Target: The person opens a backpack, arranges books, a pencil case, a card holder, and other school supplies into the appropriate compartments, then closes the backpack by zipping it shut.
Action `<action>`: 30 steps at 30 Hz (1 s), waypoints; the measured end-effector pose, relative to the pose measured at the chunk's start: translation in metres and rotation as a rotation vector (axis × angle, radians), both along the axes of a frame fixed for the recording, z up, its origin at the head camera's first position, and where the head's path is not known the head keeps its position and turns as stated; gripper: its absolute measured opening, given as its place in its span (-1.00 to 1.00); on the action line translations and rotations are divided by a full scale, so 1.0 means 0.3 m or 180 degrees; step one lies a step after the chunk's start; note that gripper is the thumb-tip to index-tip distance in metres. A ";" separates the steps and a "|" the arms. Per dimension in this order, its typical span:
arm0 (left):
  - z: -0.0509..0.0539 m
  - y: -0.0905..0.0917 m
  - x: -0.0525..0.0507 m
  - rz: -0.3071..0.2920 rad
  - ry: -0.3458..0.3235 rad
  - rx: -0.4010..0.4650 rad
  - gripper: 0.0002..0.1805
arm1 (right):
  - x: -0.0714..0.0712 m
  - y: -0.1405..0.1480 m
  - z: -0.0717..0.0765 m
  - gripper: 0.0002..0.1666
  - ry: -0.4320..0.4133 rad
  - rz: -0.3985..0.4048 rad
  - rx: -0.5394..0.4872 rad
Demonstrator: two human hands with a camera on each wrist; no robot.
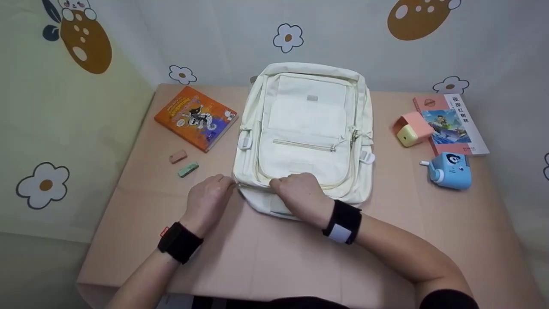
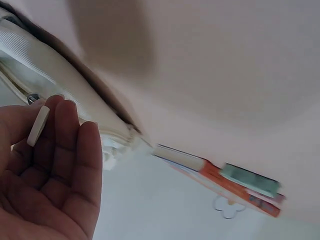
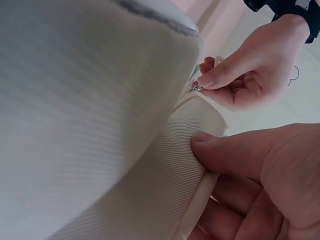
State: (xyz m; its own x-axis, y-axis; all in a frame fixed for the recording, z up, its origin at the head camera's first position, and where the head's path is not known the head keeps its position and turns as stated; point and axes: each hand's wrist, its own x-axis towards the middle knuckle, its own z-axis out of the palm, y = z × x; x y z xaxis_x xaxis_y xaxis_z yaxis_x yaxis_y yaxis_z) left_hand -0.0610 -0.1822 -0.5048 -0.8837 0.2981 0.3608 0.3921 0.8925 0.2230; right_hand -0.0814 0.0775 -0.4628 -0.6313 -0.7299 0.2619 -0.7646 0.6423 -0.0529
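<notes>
A cream backpack (image 1: 306, 116) lies front side up on the table, its bottom end towards me. At its lower left corner my left hand (image 1: 207, 199) pinches a zipper pull (image 2: 38, 126) between thumb and fingers. The left wrist view shows the pull as a pale tab beside a metal slider (image 2: 33, 98). My right hand (image 1: 303, 195) grips the bag's bottom edge, right of the left hand. In the right wrist view, its thumb presses on ribbed fabric (image 3: 165, 160) with the other fingers curled behind. The inside of the bag is hidden.
To the left lie an orange book (image 1: 195, 118), a small pink block (image 1: 178, 156) and a green block (image 1: 188, 170). On the right are another book (image 1: 450, 124), a pink and yellow box-like object (image 1: 414, 128) and a blue crank pencil sharpener (image 1: 451, 171).
</notes>
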 end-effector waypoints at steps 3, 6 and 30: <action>-0.005 -0.034 -0.036 0.0166 -0.0063 0.0083 -0.94 | 0.000 0.002 -0.008 -0.79 0.0007 0.0040 -0.0016; -0.004 -0.053 -0.070 0.0262 -0.0141 0.0144 -0.93 | 0.001 0.001 -0.014 -0.78 0.0006 0.0066 -0.0013; -0.012 -0.048 -0.070 0.0235 0.0055 0.0143 -0.88 | 0.003 -0.119 0.058 -0.70 0.0134 0.0154 0.0724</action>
State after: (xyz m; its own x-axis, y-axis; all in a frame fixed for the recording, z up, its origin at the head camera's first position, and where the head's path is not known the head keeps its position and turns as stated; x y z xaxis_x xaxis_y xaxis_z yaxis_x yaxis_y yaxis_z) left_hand -0.0821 -0.1966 -0.5083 -0.8962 0.2156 0.3877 0.3298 0.9083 0.2572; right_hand -0.0804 0.0419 -0.4454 -0.5861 -0.8023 0.1127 -0.7933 0.5966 0.1216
